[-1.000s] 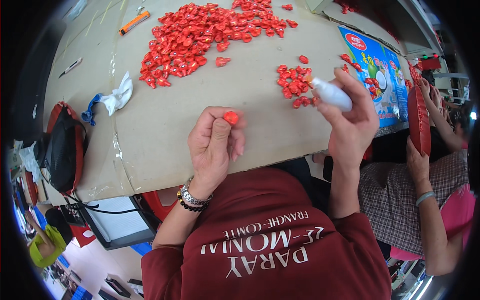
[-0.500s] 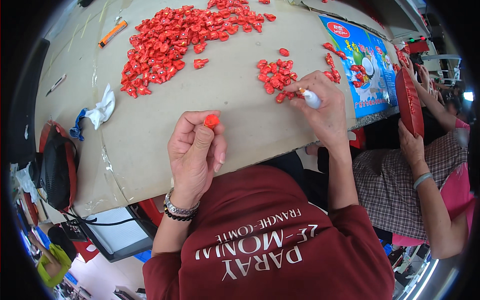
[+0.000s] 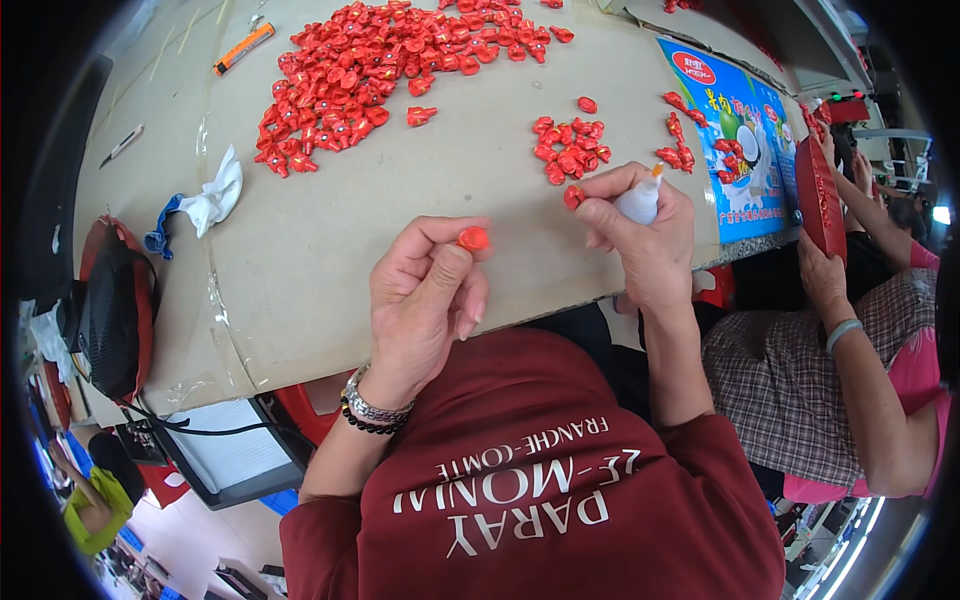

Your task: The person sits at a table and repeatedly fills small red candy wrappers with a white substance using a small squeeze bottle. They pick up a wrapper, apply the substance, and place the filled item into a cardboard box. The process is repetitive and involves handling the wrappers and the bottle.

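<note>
My left hand (image 3: 425, 290) pinches a small glossy red piece (image 3: 473, 239) between thumb and forefinger. To its right, my right hand (image 3: 655, 240) grips a small white squeeze bottle (image 3: 638, 204) with an orange tip pointing up. The thumb and forefinger of that same hand also pinch a second red piece (image 3: 574, 197). Just beyond it lies a small cluster of red pieces (image 3: 570, 150) on the table (image 3: 480, 120). A large heap of similar red pieces (image 3: 345, 75) spreads across the far left of the table.
An orange box cutter (image 3: 243, 50), a pen (image 3: 121, 146) and a crumpled white cloth (image 3: 214, 196) lie at the left. A black and red bag (image 3: 118, 310) hangs by the left edge. At right are a blue printed sheet (image 3: 745, 150) and a co-worker's arm (image 3: 875, 410) with a red pouch (image 3: 820, 195).
My right hand has taken a red piece from the small cluster and drawn back toward me, turning the bottle tip upward. My left hand has shifted right with its piece.
</note>
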`<state>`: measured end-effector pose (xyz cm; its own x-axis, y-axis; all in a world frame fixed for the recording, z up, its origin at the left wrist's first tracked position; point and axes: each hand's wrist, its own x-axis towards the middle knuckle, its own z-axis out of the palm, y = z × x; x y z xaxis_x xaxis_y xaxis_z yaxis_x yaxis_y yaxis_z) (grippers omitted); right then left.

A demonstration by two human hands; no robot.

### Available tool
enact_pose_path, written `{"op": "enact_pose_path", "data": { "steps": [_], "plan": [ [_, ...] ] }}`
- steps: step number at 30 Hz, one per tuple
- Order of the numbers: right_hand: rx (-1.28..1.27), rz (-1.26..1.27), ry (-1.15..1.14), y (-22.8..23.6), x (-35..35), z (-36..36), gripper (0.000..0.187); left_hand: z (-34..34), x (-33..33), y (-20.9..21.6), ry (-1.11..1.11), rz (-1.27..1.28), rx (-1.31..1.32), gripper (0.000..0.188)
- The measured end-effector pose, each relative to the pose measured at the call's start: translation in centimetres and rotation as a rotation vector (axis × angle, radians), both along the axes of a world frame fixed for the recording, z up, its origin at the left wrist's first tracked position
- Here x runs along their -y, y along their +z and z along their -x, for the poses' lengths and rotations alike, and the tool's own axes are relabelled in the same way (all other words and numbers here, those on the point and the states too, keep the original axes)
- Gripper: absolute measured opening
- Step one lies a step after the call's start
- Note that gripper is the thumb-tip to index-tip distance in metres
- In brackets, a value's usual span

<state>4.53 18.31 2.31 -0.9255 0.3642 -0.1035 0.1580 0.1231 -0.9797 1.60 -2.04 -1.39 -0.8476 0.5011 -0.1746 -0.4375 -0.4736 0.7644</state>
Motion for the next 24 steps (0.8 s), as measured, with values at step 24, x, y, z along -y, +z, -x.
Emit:
{"op": "enact_pose_path", "data": {
  "steps": [24],
  "plan": [
    [-0.506,-0.655,0.325,0.4,3.1,0.3,0.023,-0.2,-0.6,-0.6,0.043,0.047,-0.104,0.017]
  ]
}}
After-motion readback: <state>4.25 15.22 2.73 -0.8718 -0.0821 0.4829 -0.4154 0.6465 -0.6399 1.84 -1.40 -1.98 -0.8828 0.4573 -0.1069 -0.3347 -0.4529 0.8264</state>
